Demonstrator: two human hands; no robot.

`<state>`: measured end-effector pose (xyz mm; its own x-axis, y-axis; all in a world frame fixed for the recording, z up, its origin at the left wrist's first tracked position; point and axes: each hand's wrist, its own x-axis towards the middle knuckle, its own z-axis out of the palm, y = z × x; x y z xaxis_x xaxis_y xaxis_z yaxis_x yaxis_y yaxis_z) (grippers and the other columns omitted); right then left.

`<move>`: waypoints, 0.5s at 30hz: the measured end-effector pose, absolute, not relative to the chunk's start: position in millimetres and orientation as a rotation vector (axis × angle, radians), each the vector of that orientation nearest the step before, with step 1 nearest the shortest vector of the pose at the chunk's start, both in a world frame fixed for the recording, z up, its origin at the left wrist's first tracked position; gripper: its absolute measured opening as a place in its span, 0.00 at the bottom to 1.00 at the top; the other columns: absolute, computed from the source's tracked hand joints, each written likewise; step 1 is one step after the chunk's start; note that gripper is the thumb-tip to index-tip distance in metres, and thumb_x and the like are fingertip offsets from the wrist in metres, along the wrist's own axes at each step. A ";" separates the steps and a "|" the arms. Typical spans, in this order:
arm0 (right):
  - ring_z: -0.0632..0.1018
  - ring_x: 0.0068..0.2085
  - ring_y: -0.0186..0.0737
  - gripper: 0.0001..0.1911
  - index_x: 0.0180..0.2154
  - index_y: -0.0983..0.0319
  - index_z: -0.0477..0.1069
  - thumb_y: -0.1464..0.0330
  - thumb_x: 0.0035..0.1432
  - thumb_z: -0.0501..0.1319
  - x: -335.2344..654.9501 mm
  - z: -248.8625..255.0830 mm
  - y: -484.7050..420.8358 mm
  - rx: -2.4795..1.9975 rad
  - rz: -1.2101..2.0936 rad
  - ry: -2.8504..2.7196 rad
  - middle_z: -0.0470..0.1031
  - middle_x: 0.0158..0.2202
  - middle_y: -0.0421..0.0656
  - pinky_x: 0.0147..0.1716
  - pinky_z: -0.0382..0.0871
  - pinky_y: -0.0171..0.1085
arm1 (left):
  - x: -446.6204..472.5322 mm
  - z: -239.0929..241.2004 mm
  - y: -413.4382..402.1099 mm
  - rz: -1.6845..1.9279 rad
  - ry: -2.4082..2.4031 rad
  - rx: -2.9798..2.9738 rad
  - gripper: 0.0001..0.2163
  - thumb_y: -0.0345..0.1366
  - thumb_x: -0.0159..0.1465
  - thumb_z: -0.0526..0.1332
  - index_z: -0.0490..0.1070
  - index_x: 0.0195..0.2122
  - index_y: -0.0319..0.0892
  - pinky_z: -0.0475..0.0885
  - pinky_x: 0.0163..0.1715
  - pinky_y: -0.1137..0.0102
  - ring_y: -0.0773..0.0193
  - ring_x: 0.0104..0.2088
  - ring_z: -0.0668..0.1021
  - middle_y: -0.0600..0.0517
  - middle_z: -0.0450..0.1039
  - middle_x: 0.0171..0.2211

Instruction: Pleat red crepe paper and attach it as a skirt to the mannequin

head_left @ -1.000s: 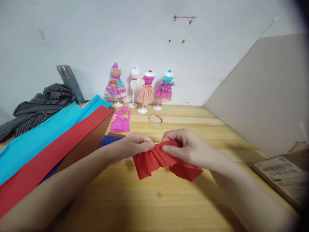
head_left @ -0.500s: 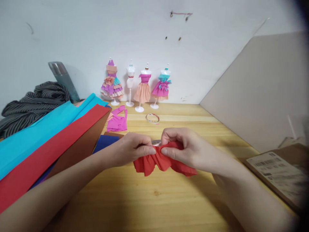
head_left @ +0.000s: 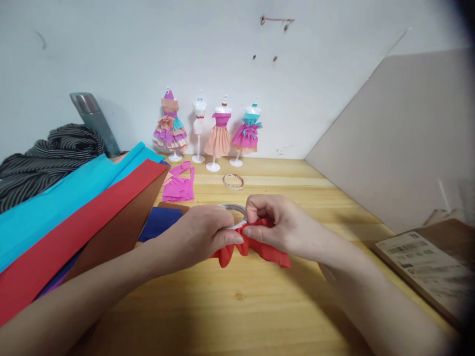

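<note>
A gathered red crepe paper strip [head_left: 269,251] is pinched between both hands over the middle of the table, its ruffled edge hanging down. My left hand [head_left: 202,230] is closed on the left part of the strip, thumb in front, and also grips a narrow tape roll [head_left: 237,207]. Close beside it, my right hand [head_left: 278,227] pinches the strip between thumb and bent index finger. The tape roll's near edge meets the paper's top edge. Fingers hide part of the roll and the folds.
Several small dress forms [head_left: 217,141] stand along the wall, most in paper dresses. In front lie magenta scraps [head_left: 178,185] and another tape ring [head_left: 233,182]. Coloured paper sheets [head_left: 85,217], striped cloth [head_left: 52,158] and a bottle [head_left: 94,118] are left; a labelled cardboard package [head_left: 415,267] is right.
The tape roll has tilted into fuller view above my left hand. More of the red paper is bunched between my fingers, and its hanging part looks narrower.
</note>
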<state>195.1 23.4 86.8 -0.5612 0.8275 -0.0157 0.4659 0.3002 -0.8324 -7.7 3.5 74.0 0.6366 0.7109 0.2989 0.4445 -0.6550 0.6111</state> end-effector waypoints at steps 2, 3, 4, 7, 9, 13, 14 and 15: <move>0.67 0.20 0.30 0.12 0.24 0.59 0.58 0.67 0.51 0.62 194.0 86.1 23.6 -1.191 1.161 -2.118 0.63 0.19 0.34 0.19 0.57 0.30 | -6.7 76.0 1.9 0.711 0.937 2.437 0.20 0.36 0.68 0.58 0.65 0.18 0.39 0.59 0.27 0.73 0.68 0.23 0.66 0.56 0.63 0.18; 0.66 0.20 0.30 0.13 0.23 0.59 0.57 0.67 0.50 0.63 193.3 85.8 24.0 -1.218 1.162 -2.096 0.63 0.18 0.34 0.18 0.57 0.30 | -6.3 75.9 1.4 0.698 0.962 2.470 0.19 0.35 0.68 0.59 0.65 0.18 0.39 0.60 0.28 0.72 0.68 0.24 0.67 0.55 0.64 0.20; 0.65 0.19 0.30 0.15 0.22 0.59 0.56 0.67 0.49 0.64 192.7 85.5 24.7 -1.245 1.166 -2.071 0.62 0.17 0.34 0.18 0.56 0.30 | -6.1 74.8 1.1 0.679 0.987 2.503 0.19 0.35 0.68 0.59 0.66 0.18 0.39 0.60 0.29 0.72 0.67 0.25 0.68 0.55 0.65 0.21; 0.61 0.18 0.28 0.19 0.20 0.59 0.54 0.67 0.44 0.66 190.8 83.8 29.0 -1.260 1.170 -2.012 0.58 0.16 0.32 0.17 0.53 0.30 | -5.7 65.5 2.3 0.681 1.047 2.635 0.20 0.38 0.69 0.57 0.65 0.19 0.40 0.59 0.28 0.70 0.65 0.26 0.67 0.54 0.64 0.22; 0.59 0.19 0.27 0.19 0.19 0.59 0.54 0.68 0.40 0.67 189.7 81.6 33.1 -1.243 1.162 -1.992 0.56 0.16 0.31 0.17 0.51 0.29 | -5.4 56.6 4.6 0.750 1.074 2.746 0.20 0.40 0.70 0.54 0.63 0.20 0.41 0.58 0.27 0.70 0.65 0.25 0.64 0.55 0.60 0.21; 0.58 0.20 0.26 0.18 0.19 0.60 0.55 0.68 0.39 0.67 188.3 76.7 40.5 -1.207 1.203 -1.984 0.56 0.16 0.31 0.18 0.51 0.29 | -6.2 47.3 9.8 0.844 1.063 2.849 0.20 0.41 0.70 0.53 0.61 0.21 0.41 0.58 0.26 0.70 0.65 0.25 0.62 0.55 0.59 0.21; 0.59 0.20 0.26 0.18 0.19 0.60 0.55 0.68 0.39 0.67 188.3 76.0 41.7 -1.190 1.226 -1.986 0.57 0.17 0.31 0.18 0.52 0.29 | -6.9 48.3 10.7 0.833 1.055 2.837 0.20 0.40 0.70 0.53 0.61 0.21 0.41 0.58 0.26 0.70 0.65 0.25 0.63 0.55 0.60 0.21; 0.60 0.20 0.26 0.18 0.19 0.60 0.55 0.68 0.40 0.67 188.5 75.6 42.5 -1.174 1.248 -1.989 0.58 0.17 0.31 0.19 0.53 0.29 | -7.8 50.3 11.4 0.807 1.046 2.804 0.19 0.39 0.70 0.54 0.62 0.20 0.40 0.58 0.26 0.70 0.66 0.25 0.64 0.54 0.61 0.21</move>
